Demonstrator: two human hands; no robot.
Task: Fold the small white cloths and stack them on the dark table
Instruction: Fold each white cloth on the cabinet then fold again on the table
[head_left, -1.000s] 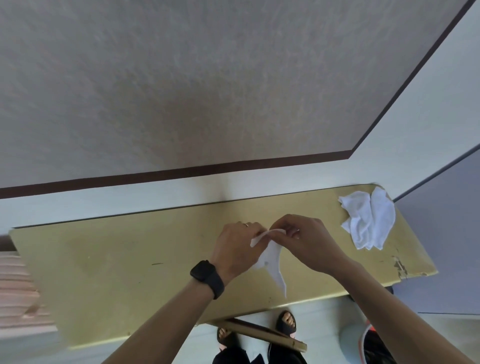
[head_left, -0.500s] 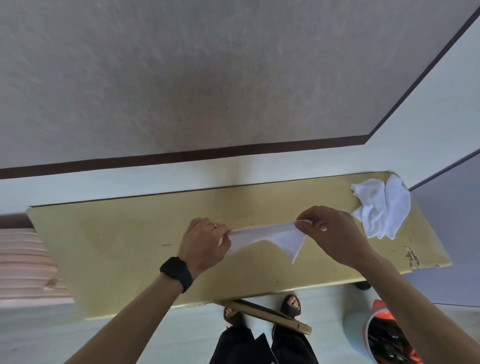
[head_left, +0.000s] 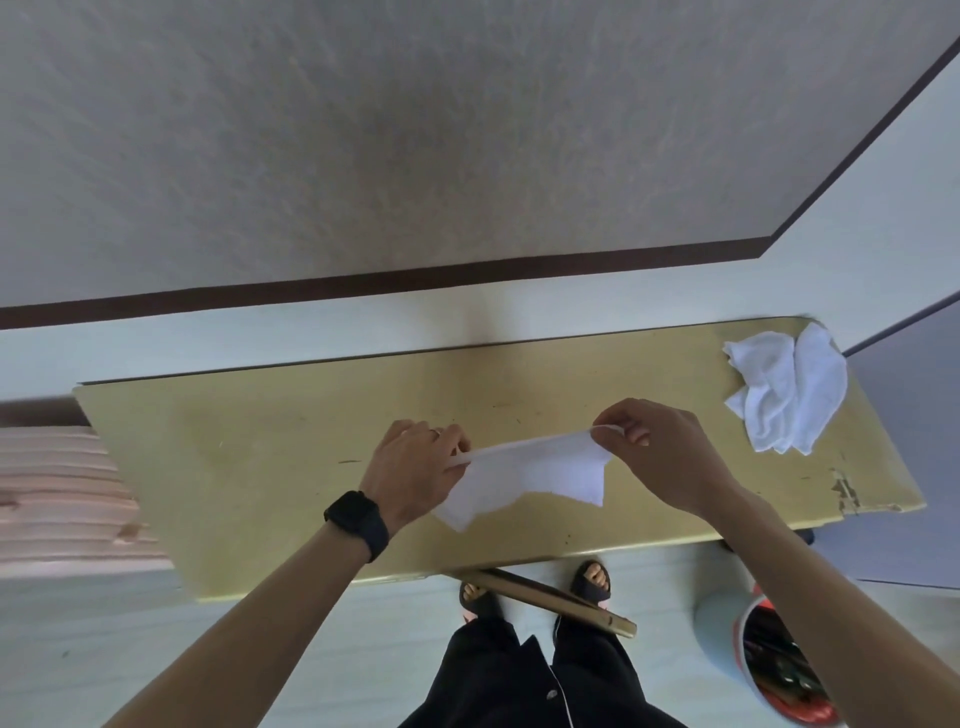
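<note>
Above the middle of the table (head_left: 249, 467), the white cloth (head_left: 535, 475) is stretched between both hands, with its long axis running left to right and its lower edge hanging loose. The left hand (head_left: 415, 467) pinches the left top corner and the right hand (head_left: 667, 452) pinches the right one. The crumpled cloths (head_left: 789, 389) lie at the table's far right end, nearer the right hand.

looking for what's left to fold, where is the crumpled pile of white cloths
In the head view the crumpled pile lies at the far right corner of the table, just beyond the right hand, not touching it.
</note>
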